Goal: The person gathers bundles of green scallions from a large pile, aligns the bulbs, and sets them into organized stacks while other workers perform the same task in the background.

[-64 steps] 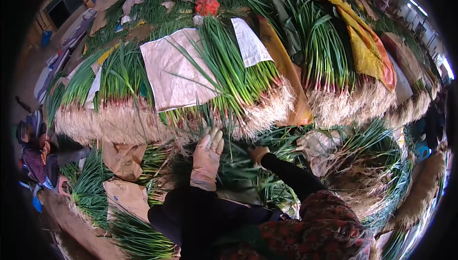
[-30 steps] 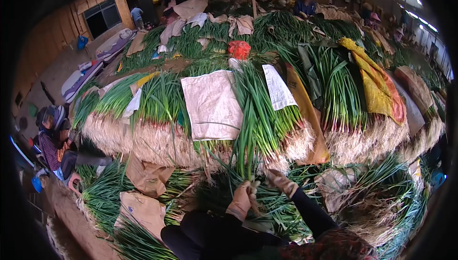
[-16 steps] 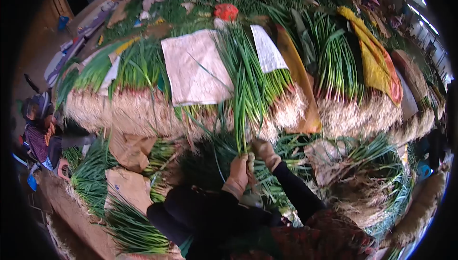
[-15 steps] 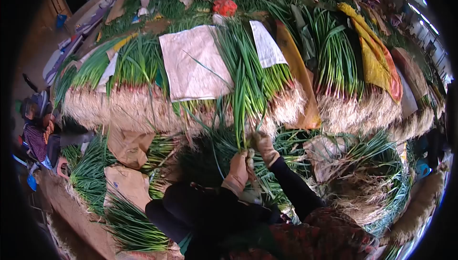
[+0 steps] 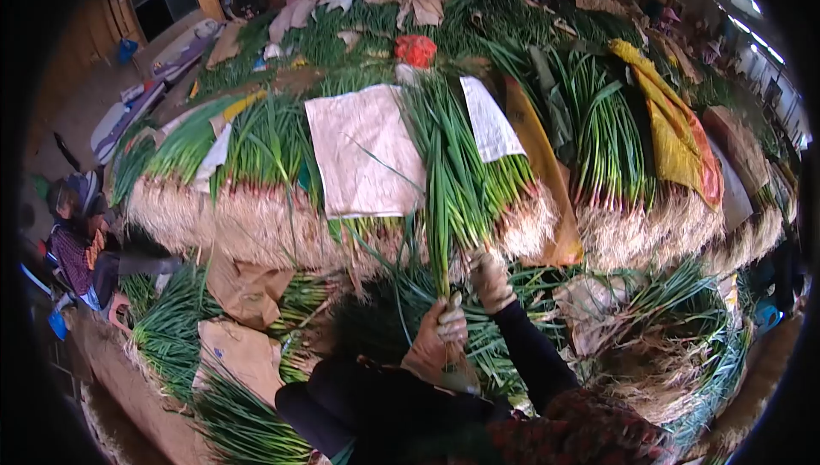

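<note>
A few green onions (image 5: 438, 247) are in the left hand (image 5: 430, 344), in front of a long row of stacked onions (image 5: 278, 140). Their leaves reach up over the stack, and pale roots hang below the hand. The left fingers (image 5: 451, 318) are curled closed around the stalks. The right hand (image 5: 493, 284) is just beside and slightly beyond the left, at the roots along the stack's near edge; its fingertips are too unclear to tell whether they pinch anything.

A pale cloth (image 5: 366, 153) lies over the stack left of the held onions, with a white sheet (image 5: 493, 119) and an orange sheet (image 5: 544, 179) on their right. Farther right is a yellow-and-orange sack (image 5: 675, 128). Nearer the wearer, brown paper (image 5: 248, 288) lies at the left and a loose heap (image 5: 666, 362) of onions and roots at the right. A red bag (image 5: 415, 51) sits behind the stack, and a seated person (image 5: 75, 251) is at the far left.
</note>
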